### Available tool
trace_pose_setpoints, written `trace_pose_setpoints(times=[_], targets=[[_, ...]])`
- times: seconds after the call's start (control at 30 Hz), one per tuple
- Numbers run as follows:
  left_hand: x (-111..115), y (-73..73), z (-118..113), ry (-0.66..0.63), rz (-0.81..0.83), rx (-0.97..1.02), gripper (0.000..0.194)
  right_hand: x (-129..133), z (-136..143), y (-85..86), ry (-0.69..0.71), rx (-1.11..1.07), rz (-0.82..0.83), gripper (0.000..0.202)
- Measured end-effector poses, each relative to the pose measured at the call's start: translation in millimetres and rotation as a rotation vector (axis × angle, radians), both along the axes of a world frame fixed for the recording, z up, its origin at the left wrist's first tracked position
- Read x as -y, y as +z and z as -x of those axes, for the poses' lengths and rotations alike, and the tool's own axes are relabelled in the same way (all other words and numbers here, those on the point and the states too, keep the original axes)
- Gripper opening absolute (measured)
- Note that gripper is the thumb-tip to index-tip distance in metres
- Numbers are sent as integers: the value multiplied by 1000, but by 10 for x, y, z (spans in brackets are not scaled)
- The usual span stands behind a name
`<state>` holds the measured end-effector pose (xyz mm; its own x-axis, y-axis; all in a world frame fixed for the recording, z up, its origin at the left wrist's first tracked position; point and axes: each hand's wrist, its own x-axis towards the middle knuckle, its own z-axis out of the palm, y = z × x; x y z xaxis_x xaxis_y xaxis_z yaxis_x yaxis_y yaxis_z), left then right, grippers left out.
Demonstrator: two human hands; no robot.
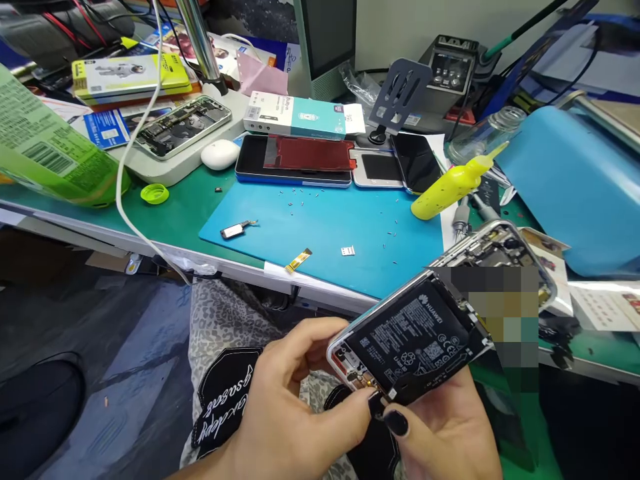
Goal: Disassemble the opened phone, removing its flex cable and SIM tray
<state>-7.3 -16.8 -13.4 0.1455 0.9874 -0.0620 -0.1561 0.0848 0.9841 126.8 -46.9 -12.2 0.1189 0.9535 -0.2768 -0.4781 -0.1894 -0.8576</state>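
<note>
An opened phone (440, 313) is held tilted above my lap, its inside facing me. A black Huawei battery (405, 343) fills its lower part, and circuit parts show at the top end; a pixelated patch hides some of that end. My left hand (300, 397) grips the bottom end, fingers curled behind it. From below, my right hand (445, 423) supports the back and lower side. Both thumbs press close together at the bottom corner near the battery. On the blue mat (330, 220) lie a gold flex cable (299, 260), a SIM tray (347, 251), a small module (235, 231) and several tiny screws.
Behind the mat are a dark phone with a red film (313, 153), a teal-and-white box (300, 115) and a phone stand (400, 93). A yellow bottle (445, 190) lies at right. Another opened phone (185, 125) rests back left. A white cable (123, 173) hangs over the edge.
</note>
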Motion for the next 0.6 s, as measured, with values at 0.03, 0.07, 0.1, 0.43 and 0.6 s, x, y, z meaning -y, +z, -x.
trace_pose_setpoints(times=[0.03,0.07,0.1,0.43,0.6], targets=[[-11,8,14,0,-21,-30,42,2,21,19,-25,-6,28,44],[-17,16,23,7,-42,-56,41,6,46,40,-57,-19,59,48],[-17,21,27,20,-65,-78,41,13,72,61,-86,-35,86,53],[44,54,3,49,-129,-185,35,82,75,62,-44,75,112,39],[42,61,12,38,-151,-161,38,115,71,50,-69,97,76,42]])
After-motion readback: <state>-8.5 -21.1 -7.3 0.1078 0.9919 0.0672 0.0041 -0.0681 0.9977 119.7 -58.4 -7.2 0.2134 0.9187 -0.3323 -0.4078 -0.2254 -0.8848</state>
